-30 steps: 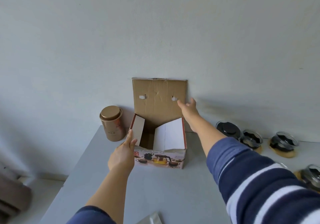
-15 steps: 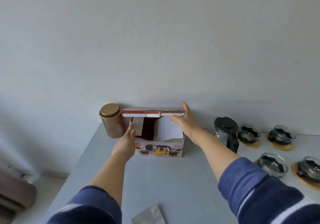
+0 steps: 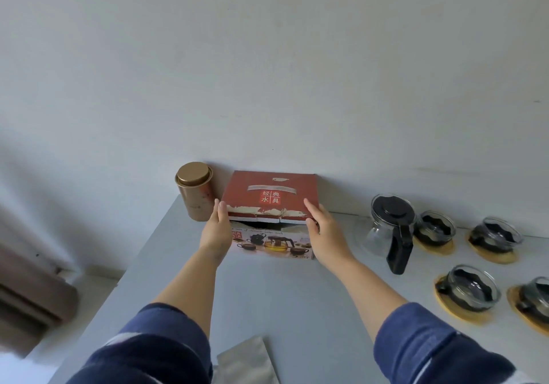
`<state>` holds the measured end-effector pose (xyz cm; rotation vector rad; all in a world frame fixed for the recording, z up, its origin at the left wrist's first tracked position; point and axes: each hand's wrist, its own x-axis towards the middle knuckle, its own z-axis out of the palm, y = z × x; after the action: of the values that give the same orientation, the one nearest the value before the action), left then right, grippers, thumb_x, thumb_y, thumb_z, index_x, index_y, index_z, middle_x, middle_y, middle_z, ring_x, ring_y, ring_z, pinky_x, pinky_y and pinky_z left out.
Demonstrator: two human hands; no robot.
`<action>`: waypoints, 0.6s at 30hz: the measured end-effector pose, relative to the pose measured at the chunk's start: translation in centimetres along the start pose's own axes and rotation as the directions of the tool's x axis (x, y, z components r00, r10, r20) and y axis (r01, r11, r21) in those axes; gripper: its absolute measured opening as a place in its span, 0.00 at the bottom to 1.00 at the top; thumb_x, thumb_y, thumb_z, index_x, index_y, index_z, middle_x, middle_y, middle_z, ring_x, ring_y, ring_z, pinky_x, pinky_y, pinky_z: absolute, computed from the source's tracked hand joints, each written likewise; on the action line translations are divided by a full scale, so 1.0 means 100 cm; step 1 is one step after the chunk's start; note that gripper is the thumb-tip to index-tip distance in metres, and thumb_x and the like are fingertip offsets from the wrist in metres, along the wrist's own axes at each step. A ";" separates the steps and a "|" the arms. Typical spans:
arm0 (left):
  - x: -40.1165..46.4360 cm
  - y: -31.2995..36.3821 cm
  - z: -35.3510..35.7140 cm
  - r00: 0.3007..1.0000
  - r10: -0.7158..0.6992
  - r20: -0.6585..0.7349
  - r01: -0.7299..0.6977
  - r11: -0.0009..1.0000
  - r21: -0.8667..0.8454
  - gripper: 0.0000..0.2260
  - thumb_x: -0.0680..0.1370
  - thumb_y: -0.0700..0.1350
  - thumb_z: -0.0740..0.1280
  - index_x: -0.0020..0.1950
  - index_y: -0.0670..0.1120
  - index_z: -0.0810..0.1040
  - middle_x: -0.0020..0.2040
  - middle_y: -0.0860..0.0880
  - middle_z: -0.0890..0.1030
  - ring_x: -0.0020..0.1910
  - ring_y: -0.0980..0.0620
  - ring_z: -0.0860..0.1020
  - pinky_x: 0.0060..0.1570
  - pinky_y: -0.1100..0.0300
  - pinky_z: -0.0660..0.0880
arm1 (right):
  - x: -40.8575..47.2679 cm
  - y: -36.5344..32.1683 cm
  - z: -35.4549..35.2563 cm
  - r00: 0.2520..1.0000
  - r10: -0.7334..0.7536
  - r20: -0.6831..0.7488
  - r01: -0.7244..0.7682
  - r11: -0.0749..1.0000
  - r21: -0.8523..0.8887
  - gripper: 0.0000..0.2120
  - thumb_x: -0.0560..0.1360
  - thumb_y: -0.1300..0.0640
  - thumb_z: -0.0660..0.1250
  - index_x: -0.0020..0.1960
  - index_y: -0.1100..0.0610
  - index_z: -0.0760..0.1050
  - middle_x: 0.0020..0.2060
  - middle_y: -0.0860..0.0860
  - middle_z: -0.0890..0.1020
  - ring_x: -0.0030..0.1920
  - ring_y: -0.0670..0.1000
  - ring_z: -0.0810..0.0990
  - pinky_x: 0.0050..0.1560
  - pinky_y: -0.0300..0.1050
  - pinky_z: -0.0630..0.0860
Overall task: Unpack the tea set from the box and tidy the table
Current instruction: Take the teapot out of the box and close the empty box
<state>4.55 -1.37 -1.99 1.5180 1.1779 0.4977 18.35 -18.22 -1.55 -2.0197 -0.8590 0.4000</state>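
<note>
The box (image 3: 269,214) stands at the back of the grey worktop (image 3: 282,294), against the wall, its red lid almost down with a dark gap at the front. The left hand (image 3: 218,229) and right hand (image 3: 322,232) press flat on its sides, fingers straight. Teapot (image 3: 389,229) and what look like four glass cups (image 3: 472,264) stand to the right, a gold tin (image 3: 194,195) just left.

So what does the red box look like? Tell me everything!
The box is cardboard, with a dark red lid bearing a pale band and Chinese characters. Its front edge is torn and whitish. The lid is folded down but not fully shut: a dark gap shows beneath. The front side has a photo of a teapot and cups. It stands on the grey table against the wall, beside a gold tin. The left hand and right hand press its front corners.
</note>
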 end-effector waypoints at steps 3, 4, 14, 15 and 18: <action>-0.003 0.002 0.001 0.995 0.093 -0.021 -0.091 0.991 0.098 0.26 0.81 0.61 0.44 0.79 0.58 0.53 0.77 0.52 0.63 0.74 0.44 0.64 0.72 0.47 0.63 | 0.001 0.005 0.002 0.999 -0.037 -0.022 0.036 0.998 -0.051 0.21 0.83 0.57 0.53 0.75 0.46 0.62 0.77 0.50 0.58 0.77 0.48 0.57 0.67 0.34 0.54; -0.004 0.001 0.001 0.993 0.114 -0.023 -0.110 0.986 0.125 0.25 0.82 0.60 0.44 0.79 0.57 0.52 0.77 0.52 0.63 0.74 0.44 0.64 0.71 0.49 0.62 | 0.001 0.006 0.003 0.999 -0.048 -0.022 0.047 0.997 -0.065 0.21 0.83 0.57 0.53 0.75 0.46 0.62 0.77 0.50 0.58 0.77 0.48 0.57 0.67 0.35 0.54; 0.006 -0.010 -0.002 0.994 0.105 0.003 -0.101 0.948 0.301 0.21 0.82 0.58 0.48 0.58 0.48 0.75 0.54 0.46 0.81 0.50 0.45 0.77 0.48 0.52 0.73 | -0.007 0.006 0.013 0.985 -0.111 -0.132 0.079 0.970 -0.228 0.20 0.82 0.57 0.52 0.73 0.48 0.65 0.78 0.50 0.46 0.69 0.53 0.70 0.59 0.44 0.75; 0.006 -0.011 -0.002 0.995 0.103 -0.001 -0.098 0.948 0.303 0.20 0.82 0.58 0.48 0.55 0.47 0.75 0.52 0.46 0.81 0.48 0.45 0.77 0.45 0.53 0.72 | -0.008 0.008 0.013 0.987 -0.107 -0.121 0.075 0.968 -0.240 0.20 0.82 0.56 0.52 0.74 0.48 0.64 0.78 0.49 0.46 0.70 0.52 0.69 0.57 0.44 0.75; 0.007 -0.010 -0.006 0.992 0.124 0.038 -0.130 0.942 0.310 0.20 0.82 0.58 0.48 0.53 0.47 0.75 0.51 0.45 0.81 0.47 0.45 0.77 0.45 0.53 0.72 | -0.008 0.005 0.015 0.990 -0.088 -0.108 0.053 0.954 -0.295 0.21 0.82 0.56 0.51 0.75 0.49 0.62 0.78 0.46 0.49 0.73 0.50 0.64 0.58 0.45 0.73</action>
<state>4.00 -0.57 -2.90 1.8752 1.1899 0.3941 17.13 -18.09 -2.88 -2.2492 -0.9563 0.1134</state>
